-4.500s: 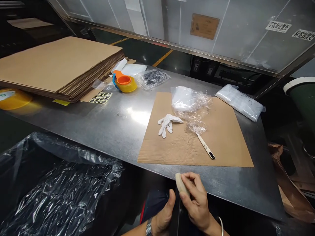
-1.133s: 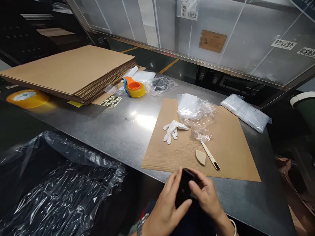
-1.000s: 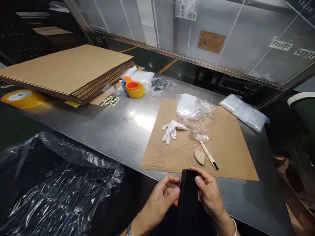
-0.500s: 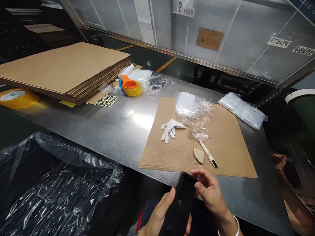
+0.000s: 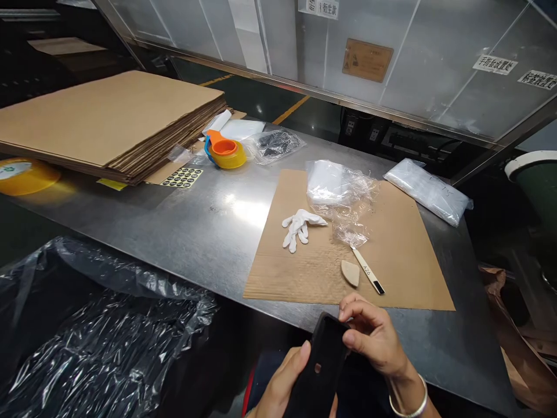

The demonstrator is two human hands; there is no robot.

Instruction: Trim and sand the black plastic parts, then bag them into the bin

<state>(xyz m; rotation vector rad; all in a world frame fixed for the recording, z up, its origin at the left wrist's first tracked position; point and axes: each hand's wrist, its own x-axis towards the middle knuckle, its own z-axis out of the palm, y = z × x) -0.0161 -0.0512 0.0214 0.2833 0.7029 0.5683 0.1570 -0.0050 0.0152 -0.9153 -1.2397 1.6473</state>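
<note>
A black, long, hollow case (image 5: 319,360) with a raised rim and a small hole in its floor is tilted in front of me, below the table's front edge. My left hand (image 5: 285,377) wraps its lower part, thumb along the left rim and fingertips showing at the right. At the upper right corner, my right hand (image 5: 372,334) pinches the rim between thumb and fingers. Just beyond lie a beige wedge-shaped piece (image 5: 350,273) and a slim white-handled tool (image 5: 368,270) marked A26. White gloves (image 5: 300,227) rest farther left on a cardboard sheet (image 5: 270,278).
Clear plastic bags (image 5: 331,183) lie on the cardboard; another wrapped pack (image 5: 429,188) is at right. Tape in an orange dispenser (image 5: 226,154), a sticker sheet (image 5: 183,177) and stacked cardboard (image 5: 117,122) stand left. A black plastic-lined bin (image 5: 96,342) sits front left.
My right fingers have shifted slightly along the case's upper right rim, and the case has dipped a little. The whole view has moved slightly; things on the table stay put.
</note>
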